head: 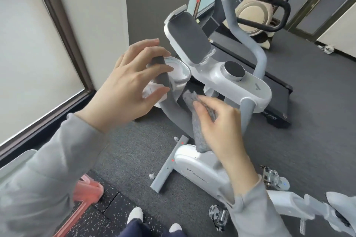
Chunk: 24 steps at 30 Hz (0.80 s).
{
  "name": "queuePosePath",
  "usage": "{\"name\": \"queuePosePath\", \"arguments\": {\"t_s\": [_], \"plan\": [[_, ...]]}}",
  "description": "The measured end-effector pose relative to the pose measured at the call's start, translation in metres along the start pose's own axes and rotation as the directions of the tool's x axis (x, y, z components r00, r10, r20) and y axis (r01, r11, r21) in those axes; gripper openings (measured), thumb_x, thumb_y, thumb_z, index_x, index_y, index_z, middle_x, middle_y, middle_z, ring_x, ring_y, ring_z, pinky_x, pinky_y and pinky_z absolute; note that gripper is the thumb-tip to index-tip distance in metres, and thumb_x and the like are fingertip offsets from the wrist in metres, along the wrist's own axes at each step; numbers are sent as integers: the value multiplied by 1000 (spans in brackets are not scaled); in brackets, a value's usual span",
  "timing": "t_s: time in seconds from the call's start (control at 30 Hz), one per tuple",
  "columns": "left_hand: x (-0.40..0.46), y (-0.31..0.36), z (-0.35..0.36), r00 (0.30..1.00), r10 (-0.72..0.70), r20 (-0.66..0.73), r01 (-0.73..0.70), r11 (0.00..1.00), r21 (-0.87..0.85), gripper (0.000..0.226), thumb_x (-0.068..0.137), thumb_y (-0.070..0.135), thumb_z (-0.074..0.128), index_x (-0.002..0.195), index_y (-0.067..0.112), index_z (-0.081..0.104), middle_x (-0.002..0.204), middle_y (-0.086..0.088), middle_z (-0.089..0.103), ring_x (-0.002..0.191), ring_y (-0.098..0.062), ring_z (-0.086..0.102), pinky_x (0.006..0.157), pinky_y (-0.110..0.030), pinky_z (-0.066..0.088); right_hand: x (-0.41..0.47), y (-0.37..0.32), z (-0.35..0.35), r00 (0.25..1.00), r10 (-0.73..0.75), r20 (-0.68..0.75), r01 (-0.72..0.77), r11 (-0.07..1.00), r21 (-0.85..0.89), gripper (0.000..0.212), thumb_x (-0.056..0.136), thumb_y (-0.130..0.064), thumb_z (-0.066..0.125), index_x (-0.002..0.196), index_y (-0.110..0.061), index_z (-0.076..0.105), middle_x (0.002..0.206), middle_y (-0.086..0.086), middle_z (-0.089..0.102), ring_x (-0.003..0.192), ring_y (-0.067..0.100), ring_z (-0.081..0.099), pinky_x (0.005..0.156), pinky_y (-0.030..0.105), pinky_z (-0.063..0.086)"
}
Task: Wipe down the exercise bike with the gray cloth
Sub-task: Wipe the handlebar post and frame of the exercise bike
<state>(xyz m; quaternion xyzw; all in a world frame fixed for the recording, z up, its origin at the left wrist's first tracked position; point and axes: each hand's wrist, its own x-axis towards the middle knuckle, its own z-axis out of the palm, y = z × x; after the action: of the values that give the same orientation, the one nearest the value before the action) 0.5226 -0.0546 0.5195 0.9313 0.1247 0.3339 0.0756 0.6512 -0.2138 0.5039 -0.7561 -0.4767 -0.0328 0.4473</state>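
My left hand (pixel 133 84) wraps loosely around the gray foam handlebar (pixel 160 75), fingers half spread, not clamped, probably to steady the exercise bike (pixel 240 82) while I wipe. My right hand (pixel 217 123) has its grip pinched closed on the gray cloth (pixel 194 113), bunched and trailing below my palm. The cloth sits just under the white console, beside the cup holder (pixel 179 71), poised for that underside.

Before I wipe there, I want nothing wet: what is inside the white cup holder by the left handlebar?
The cup holder shows only bare white walls inside; the left hand on the handlebar covers its near side.
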Motion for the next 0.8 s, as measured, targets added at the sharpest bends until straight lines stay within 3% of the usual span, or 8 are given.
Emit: {"name": "queuePosePath", "arguments": {"t_s": [0.13, 0.2, 0.3, 0.4, 0.47, 0.6, 0.73, 0.8], "plan": [[-1, 3, 0, 1000, -27, -13, 27, 1000, 11, 30, 86, 25, 60, 112, 10, 64, 131, -8, 52, 135, -28, 33, 110, -39, 30, 46, -4, 20, 936, 98, 339, -111, 994, 21, 17, 90, -16, 57, 84, -11, 72, 73, -6, 69, 68, 4, 56, 61, 7, 39], [-3, 5, 2, 999, -44, -16, 44, 999, 20, 30, 86, 24, 60, 112, 10, 64, 132, -8, 51, 136, -27, 33, 110, -40, 30, 56, 3, 19, 854, 128, 504, -141, 990, -12, 26, 91, -22, 53, 71, -10, 65, 55, -6, 51, 54, 8, 43, 52, 15, 34], [-4, 8, 3, 998, -61, -19, 61, 998, 32, 30, 86, 24, 58, 112, 10, 63, 133, -7, 50, 137, -27, 31, 111, -40, 29, 58, 12, 11, 782, 96, 615, -104, 994, -23, 40, 94, -32, 51, 63, -7, 50, 55, 0, 33, 55, 6, 27, 52, 22, 24], [-4, 10, 5, 997, -74, -30, 75, 997, 37, 29, 86, 23, 58, 112, 10, 63, 133, -7, 50, 137, -27, 30, 112, -41, 29, 50, 26, -3, 714, 99, 694, -93, 995, -46, 39, 95, -33, 48, 77, -1, 61, 74, 22, 59, 66, 18, 45, 67, 34, 38], [-4, 11, 7, 996, -82, -41, 83, 996, 40, 28, 87, 22, 58, 112, 10, 62, 133, -8, 50, 138, -27, 29, 112, -41, 29, 41, 37, -16, 711, 112, 695, -129, 991, -28, 25, 94, -26, 52, 91, -9, 71, 88, 4, 73, 82, 6, 62, 80, 29, 46], [-4, 13, 12, 992, -115, -60, 117, 992, 40, 26, 86, 18, 58, 110, 9, 62, 134, -9, 49, 139, -27, 27, 113, -42, 27, 29, 42, -25, 830, 58, 555, -125, 989, 84, 13, 86, -23, 66, 94, -18, 74, 82, -26, 67, 85, -21, 57, 77, -1, 38], [-4, 15, 17, 987, -140, -77, 144, 989, 41, 25, 86, 16, 57, 110, 9, 61, 134, -9, 48, 140, -26, 25, 115, -31, 23, 21, 40, -20, 907, -67, 416, 33, 995, 90, 11, 83, -21, 69, 90, -15, 75, 76, -24, 63, 77, -27, 51, 71, -8, 31], [-5, 16, 18, 984, -156, -85, 160, 986, 39, 26, 85, 16, 56, 110, 10, 61, 134, -7, 48, 140, -24, 25, 115, -28, 22, 12, 48, -28, 917, -105, 384, 87, 994, 63, 9, 83, -18, 69, 87, -14, 75, 73, -18, 64, 77, -20, 54, 69, -7, 31]]}}
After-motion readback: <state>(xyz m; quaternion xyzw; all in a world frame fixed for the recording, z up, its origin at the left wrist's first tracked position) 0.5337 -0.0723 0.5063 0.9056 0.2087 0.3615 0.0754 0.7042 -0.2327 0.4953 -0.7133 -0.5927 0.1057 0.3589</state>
